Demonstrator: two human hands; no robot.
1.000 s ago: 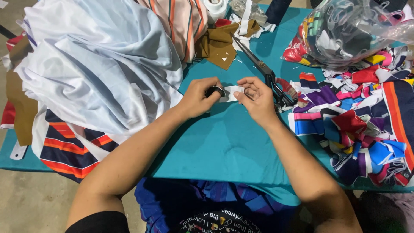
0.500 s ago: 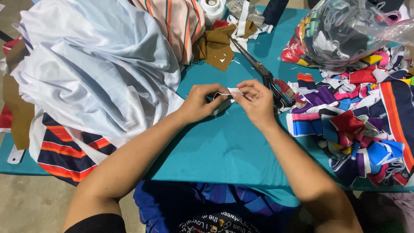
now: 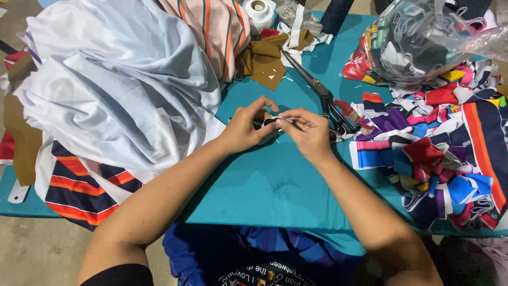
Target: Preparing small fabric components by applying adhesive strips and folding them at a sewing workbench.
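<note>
Over the teal table (image 3: 275, 180) — left hand (image 3: 244, 127) and right hand (image 3: 309, 132) pinch (fingertips meeting) a small fabric piece (image 3: 271, 122).

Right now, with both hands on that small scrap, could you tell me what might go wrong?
1. The scissors lie just beside the right hand; a sideways move could brush the blades.
2. The white cloth is heaped close to the left hand and could slide over the work.
3. The small scrap is pinched only at the fingertips, so it might slip onto the teal table.
</note>
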